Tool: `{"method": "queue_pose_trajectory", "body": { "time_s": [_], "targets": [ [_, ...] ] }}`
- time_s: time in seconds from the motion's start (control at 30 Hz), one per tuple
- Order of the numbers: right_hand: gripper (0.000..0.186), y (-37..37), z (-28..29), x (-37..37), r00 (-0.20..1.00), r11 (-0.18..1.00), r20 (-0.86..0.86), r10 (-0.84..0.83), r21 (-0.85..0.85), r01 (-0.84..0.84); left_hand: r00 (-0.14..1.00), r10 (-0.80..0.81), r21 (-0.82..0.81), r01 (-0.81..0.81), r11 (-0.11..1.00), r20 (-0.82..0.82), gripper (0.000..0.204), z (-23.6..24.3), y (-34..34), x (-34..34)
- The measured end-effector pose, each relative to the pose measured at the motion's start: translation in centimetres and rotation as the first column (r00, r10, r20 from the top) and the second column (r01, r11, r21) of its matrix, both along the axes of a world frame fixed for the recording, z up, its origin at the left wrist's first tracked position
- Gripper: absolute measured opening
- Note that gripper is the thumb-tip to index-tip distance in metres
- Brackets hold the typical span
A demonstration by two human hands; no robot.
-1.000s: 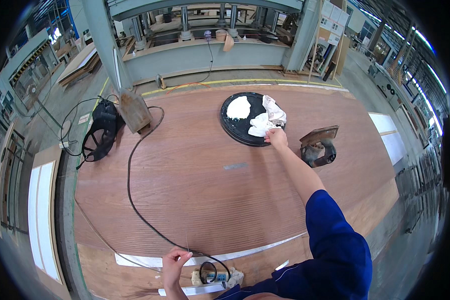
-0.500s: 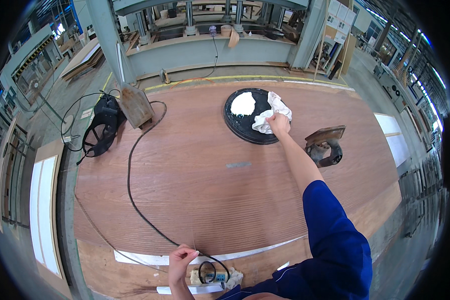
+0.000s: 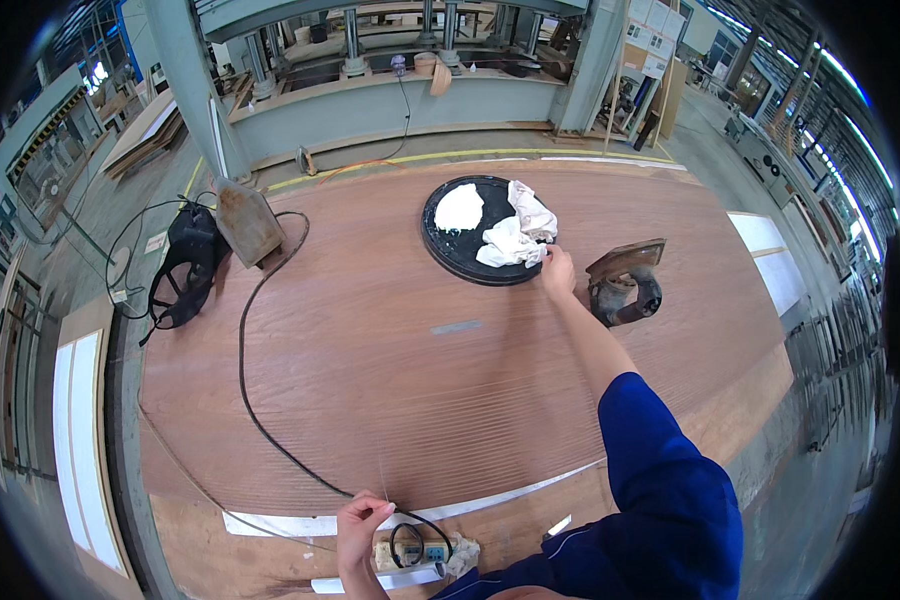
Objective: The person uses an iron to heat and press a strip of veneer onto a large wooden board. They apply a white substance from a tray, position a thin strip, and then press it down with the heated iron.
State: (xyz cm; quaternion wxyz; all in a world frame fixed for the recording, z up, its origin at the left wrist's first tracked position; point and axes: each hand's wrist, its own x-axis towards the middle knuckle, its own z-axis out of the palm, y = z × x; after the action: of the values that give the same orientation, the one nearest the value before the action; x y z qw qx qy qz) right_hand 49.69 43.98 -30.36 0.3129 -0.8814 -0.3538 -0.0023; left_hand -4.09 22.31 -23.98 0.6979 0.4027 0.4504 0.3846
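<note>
Near the front edge of the board, my left hand (image 3: 363,522) is closed in a pinch on a thin pale sliver (image 3: 384,483) that sticks up from the fingertips. My right arm reaches far forward. Its hand (image 3: 558,270) has curled fingers at the right edge of a crumpled white cloth (image 3: 510,243), seemingly pinching its corner. The cloth lies on a round black tray (image 3: 462,268), beside a patch of white paste (image 3: 459,207). Under both hands spreads a large reddish-brown wood-grain board (image 3: 370,350), finely ribbed toward the near side.
Right of the tray stands a worn metal tool with a curved handle (image 3: 625,282). At the far left sit a metal block (image 3: 248,222) and a black strap-like item (image 3: 185,265). A black cable (image 3: 245,370) runs to a power strip (image 3: 420,552). A grey press (image 3: 400,115) rises behind.
My right hand has drawn back off the cloth's middle toward its near right edge. My left hand keeps its pinch. The whole view has shifted slightly.
</note>
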Motion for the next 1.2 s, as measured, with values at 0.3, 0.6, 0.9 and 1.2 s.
{"method": "queue_pose_trajectory", "body": {
  "time_s": [0.3,0.6,0.9,1.2],
  "targets": [
    [0.048,1.9,2.5,-0.9,0.944,0.972,-0.243,-0.222,-0.136,0.194,0.999,0.009,-0.009,-0.009,1.000,0.046,0.010,-0.4,-0.3,-0.5],
    [0.038,2.6,0.6,2.4,0.959,0.996,-0.281,-0.032,-0.086,0.008,0.837,0.019,-0.167,0.087,0.982,0.547,0.011,-5.3,1.8,1.6],
    [0.026,1.9,1.9,0.9,0.949,0.990,-0.281,-0.143,-0.026,0.142,0.582,-0.212,0.023,0.313,0.949,0.785,0.019,-9.5,7.9,7.5],
    [0.022,1.8,0.3,2.3,0.961,0.992,-0.250,-0.118,-0.078,0.101,0.514,-0.198,0.029,0.317,0.948,0.835,0.018,-10.0,8.9,8.2]
  ]
}}
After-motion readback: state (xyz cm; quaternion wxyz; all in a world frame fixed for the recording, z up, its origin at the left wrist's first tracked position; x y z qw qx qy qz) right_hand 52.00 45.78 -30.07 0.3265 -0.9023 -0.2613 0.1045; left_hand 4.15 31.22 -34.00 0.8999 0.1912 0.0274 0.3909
